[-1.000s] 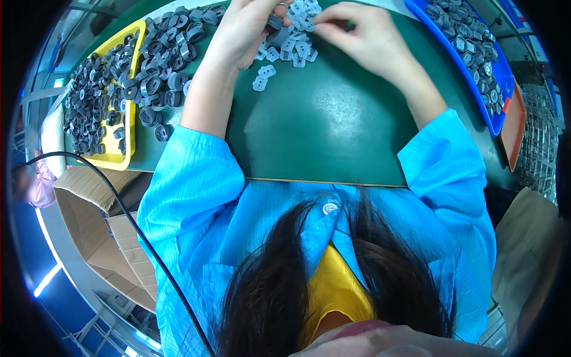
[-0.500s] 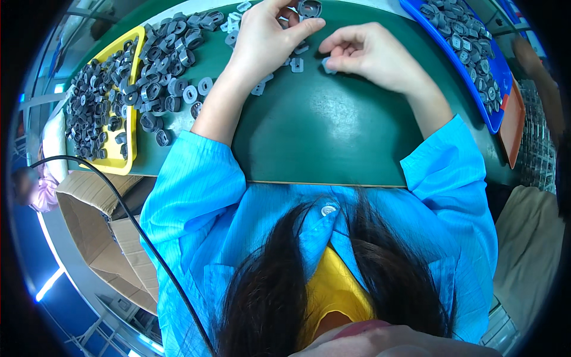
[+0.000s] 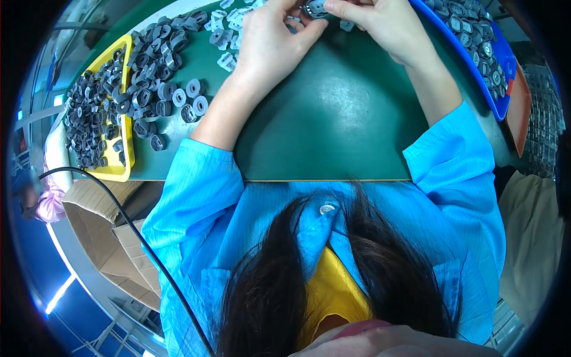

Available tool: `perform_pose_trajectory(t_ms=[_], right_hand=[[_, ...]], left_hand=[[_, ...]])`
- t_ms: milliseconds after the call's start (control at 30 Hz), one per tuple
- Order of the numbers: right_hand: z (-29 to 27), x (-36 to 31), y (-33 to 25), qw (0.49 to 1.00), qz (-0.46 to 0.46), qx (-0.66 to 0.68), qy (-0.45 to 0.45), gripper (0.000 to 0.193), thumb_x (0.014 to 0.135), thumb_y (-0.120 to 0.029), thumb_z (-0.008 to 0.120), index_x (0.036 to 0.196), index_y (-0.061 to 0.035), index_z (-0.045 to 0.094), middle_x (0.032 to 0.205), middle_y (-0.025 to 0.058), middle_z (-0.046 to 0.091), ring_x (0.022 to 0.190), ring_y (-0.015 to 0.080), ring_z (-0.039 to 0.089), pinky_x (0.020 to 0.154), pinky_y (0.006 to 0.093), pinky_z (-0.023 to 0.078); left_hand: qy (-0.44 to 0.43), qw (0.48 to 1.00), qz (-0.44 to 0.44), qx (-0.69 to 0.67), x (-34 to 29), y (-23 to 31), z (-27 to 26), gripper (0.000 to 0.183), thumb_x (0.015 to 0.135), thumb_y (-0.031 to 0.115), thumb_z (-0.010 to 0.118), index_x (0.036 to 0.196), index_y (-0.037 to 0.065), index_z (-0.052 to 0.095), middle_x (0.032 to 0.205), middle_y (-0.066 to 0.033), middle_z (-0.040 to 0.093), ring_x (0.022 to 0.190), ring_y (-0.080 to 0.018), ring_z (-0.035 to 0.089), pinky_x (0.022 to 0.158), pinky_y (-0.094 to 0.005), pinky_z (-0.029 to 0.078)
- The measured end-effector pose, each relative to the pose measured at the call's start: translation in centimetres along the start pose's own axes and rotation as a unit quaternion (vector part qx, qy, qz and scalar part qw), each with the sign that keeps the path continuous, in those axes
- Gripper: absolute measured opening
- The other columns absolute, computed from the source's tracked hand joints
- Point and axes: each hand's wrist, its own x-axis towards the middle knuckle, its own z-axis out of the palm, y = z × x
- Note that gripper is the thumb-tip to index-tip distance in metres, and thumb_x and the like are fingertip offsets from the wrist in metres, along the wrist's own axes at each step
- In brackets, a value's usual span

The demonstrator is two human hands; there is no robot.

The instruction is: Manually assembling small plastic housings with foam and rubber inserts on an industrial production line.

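At the top edge of the head view, a small dark grey plastic housing point(image 3: 314, 8) with a light grey piece in it sits between both hands. My left hand point(image 3: 275, 44) grips the housing from the left, its fingers curled and partly cut off by the frame. My right hand point(image 3: 389, 27) pinches the same part from the right, thumb against the light grey piece. Several loose light grey plastic pieces point(image 3: 226, 61) lie left of my left hand, and another flat piece point(image 3: 347, 25) lies beneath my right hand.
A yellow tray point(image 3: 125, 143) of dark grey parts stands at the left, with more dark parts point(image 3: 156, 53) heaped beside it. At the right is a blue tray point(image 3: 498, 107) of grey parts, next to an orange-brown tray point(image 3: 520, 119). A cardboard box point(image 3: 98, 229) stands below the green table point(image 3: 321, 131).
My right hand has moved up to the housing in my left hand, and both now hold it. The light grey piece from my right fingers now appears in the housing. The view has shifted slightly.
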Motion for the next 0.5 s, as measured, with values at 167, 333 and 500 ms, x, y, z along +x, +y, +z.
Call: perform_pose_trajectory(t_ms=[167, 333, 500], right_hand=[[1.2, -0.6, -0.5, 0.998, -0.004, -0.047, 0.035, 0.012, 0.092, -0.01, 0.074, 0.092, 0.0024, 0.073, 0.083, 0.0038, 0.072, 0.073, 0.0088, 0.063, 0.069, 0.0247, 0.051], [1.2, -0.2, -0.6, 0.999, 0.015, 0.042, -0.017, 0.012, 0.092, -0.009, 0.074, 0.092, 0.0026, 0.073, 0.084, 0.0041, 0.071, 0.074, 0.0086, 0.063, 0.069, 0.0242, 0.05], [2.0, 0.0, -1.1, 0.997, 0.035, 0.047, -0.046, 0.011, 0.091, -0.008, 0.074, 0.094, 0.0024, 0.072, 0.084, 0.0041, 0.071, 0.074, 0.0086, 0.063, 0.069, 0.0241, 0.051]], left_hand=[[0.021, 0.998, 0.054, 0.038, -0.2, -1.8, 0.1, 0.043, 0.08, 0.009, 0.086, 0.12, 0.004, 0.072, 0.088, -0.0063, 0.074, 0.069, -0.0083, 0.067, 0.066, -0.024, 0.057], [0.04, 0.996, 0.055, 0.061, -0.2, -0.7, -0.5, 0.037, 0.082, 0.008, 0.084, 0.117, 0.002, 0.071, 0.086, -0.0063, 0.071, 0.071, -0.0098, 0.064, 0.068, -0.0254, 0.054], [0.106, 0.986, 0.124, 0.018, 0.0, -0.6, -0.2, 0.033, 0.078, 0.003, 0.086, 0.107, 0.001, 0.07, 0.087, -0.007, 0.066, 0.065, -0.0109, 0.06, 0.06, -0.0254, 0.05]])
